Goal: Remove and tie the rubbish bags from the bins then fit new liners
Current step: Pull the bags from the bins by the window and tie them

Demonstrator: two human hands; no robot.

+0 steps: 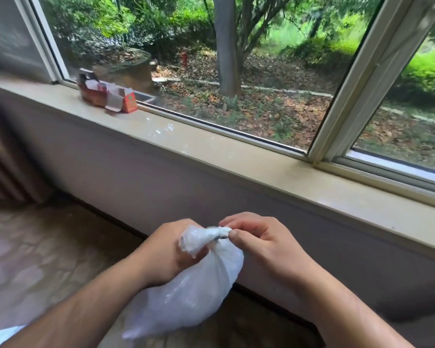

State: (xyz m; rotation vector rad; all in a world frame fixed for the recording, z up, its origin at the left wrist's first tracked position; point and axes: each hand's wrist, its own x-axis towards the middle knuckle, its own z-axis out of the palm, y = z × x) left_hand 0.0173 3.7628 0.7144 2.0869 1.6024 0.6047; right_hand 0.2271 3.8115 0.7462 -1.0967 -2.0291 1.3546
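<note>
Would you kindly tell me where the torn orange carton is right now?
In the head view, the orange carton sits at upper left on the window sill, near its left end.

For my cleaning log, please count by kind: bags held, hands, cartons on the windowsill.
White plastic bag: 1
Hands: 2 (left hand, right hand)
Cartons on the windowsill: 2 (red carton, orange carton; blurred)
Total: 5
</note>
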